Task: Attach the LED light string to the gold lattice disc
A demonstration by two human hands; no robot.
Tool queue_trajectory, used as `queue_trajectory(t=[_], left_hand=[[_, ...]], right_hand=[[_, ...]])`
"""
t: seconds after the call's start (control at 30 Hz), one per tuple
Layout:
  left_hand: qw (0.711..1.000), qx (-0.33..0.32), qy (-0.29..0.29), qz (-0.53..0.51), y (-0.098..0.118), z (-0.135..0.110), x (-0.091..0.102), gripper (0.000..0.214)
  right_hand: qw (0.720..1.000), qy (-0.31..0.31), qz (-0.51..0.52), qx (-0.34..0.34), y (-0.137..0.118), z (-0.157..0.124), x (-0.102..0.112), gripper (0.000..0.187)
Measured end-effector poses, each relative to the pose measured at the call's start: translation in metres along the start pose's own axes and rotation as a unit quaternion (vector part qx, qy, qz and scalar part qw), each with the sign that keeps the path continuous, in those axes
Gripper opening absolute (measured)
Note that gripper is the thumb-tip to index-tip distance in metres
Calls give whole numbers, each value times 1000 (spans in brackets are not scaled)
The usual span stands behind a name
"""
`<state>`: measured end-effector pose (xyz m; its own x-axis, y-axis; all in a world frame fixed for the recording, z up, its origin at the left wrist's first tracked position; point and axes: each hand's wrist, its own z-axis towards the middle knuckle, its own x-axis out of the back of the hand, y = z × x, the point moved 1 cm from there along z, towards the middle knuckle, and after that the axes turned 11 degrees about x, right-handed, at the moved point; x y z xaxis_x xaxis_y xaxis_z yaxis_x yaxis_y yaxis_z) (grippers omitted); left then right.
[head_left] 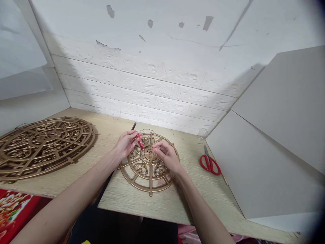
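My left hand is closed round a slim red tube with pale print and a silvery lower end; its exact kind is unclear. From the left fingertips a thin dark cord arcs over to my right hand, whose thumb and forefinger pinch together on it. Both hands are above a round gold openwork ornament with scrolled panels and spokes, lying flat on the table. The tube's silvery end points down at the ornament's centre ring. My fingers partly hide the ornament's upper left and right side.
A stack of similar gold round ornaments lies on the wooden tabletop at left. Red-handled scissors and a small clear plastic piece are at right. White brick-pattern wall stands behind, with grey-white panels at right.
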<state>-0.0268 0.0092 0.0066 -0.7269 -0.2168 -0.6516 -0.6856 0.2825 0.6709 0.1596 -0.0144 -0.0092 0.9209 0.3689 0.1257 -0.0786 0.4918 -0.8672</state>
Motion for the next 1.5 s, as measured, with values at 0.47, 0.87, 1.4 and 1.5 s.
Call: queue_trajectory(t=[0.47, 0.87, 1.4, 1.5], left_hand=[[1000, -6, -15, -13, 3, -1, 0, 9], [1000, -2, -9, -18, 4, -3, -1, 10], [1000, -2, -5, -23, 4, -4, -1, 10], [1000, -3, -5, -30, 4, -5, -2, 10]], right_hand=[[954, 242, 174, 8, -15, 5, 17, 21], [903, 371, 212, 43, -18, 6, 47, 31], [858, 395, 326, 47, -28, 2, 64, 30], [884, 368, 287, 41, -26, 2, 63, 28]])
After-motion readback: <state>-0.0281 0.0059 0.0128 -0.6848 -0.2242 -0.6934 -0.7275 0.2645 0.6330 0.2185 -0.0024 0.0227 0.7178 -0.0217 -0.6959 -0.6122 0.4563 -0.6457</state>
